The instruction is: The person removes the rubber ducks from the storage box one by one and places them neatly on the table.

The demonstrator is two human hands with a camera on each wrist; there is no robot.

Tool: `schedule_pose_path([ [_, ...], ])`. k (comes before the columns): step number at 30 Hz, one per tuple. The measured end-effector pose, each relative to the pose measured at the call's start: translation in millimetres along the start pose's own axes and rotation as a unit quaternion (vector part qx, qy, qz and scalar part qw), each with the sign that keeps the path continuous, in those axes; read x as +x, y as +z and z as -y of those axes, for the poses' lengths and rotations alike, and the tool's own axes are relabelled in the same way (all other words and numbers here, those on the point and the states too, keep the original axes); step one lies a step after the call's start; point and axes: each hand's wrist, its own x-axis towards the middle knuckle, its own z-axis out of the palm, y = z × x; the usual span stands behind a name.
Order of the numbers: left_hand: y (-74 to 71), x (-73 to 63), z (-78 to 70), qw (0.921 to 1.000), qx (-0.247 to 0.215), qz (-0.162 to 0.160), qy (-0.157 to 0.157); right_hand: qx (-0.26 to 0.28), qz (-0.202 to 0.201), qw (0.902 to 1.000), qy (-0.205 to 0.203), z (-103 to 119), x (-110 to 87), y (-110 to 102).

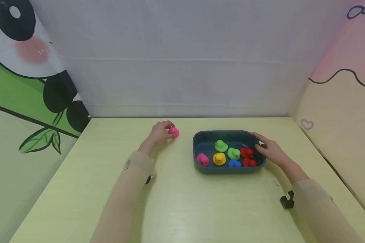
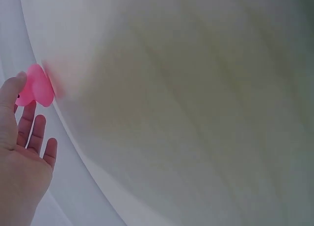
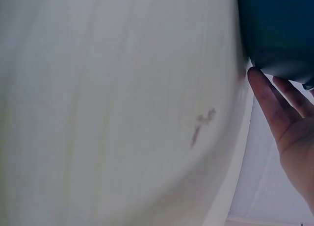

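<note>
In the head view my left hand (image 1: 160, 132) is left of the tray, near the table's far edge. It pinches a pink rubber duck (image 1: 173, 132) between thumb and fingers. The left wrist view shows this duck (image 2: 37, 86) right at the table surface, the other fingers spread below it. A dark blue rectangular tray (image 1: 225, 170) stands right of centre with several small rubber ducks in it. My right hand (image 1: 270, 151) holds the tray's right end at the rim. In the right wrist view its fingers (image 3: 267, 96) touch the tray's outer side (image 3: 279, 30).
Inside the tray are a pink duck (image 1: 202, 159), a yellow duck (image 1: 219, 159), a blue duck (image 1: 234, 163), two green ducks and two red ducks. A pale wood table (image 1: 200, 206) bears everything. Light cloth (image 1: 188, 84) hangs behind, with printed panels at both sides.
</note>
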Motion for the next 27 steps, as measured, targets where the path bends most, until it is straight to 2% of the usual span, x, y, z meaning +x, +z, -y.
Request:
schedule_pose_path([
  [12, -0.9, 0.5, -1.3, 0.9999, 0.002, 0.0, -0.012, -0.001, -0.005, 1.0, 0.002, -4, 2.7, 3],
  [22, -13.6, -7.6, -6.3, 0.999, 0.027, -0.015, 0.031, 0.0, 0.001, 0.9999, 0.016, -2, 1.7, 3],
  [27, -19.9, -14.6, -13.1, 0.9979, 0.025, -0.04, 0.043, 0.0, 0.0, 0.9998, 0.019, -1, 1.0, 2],
])
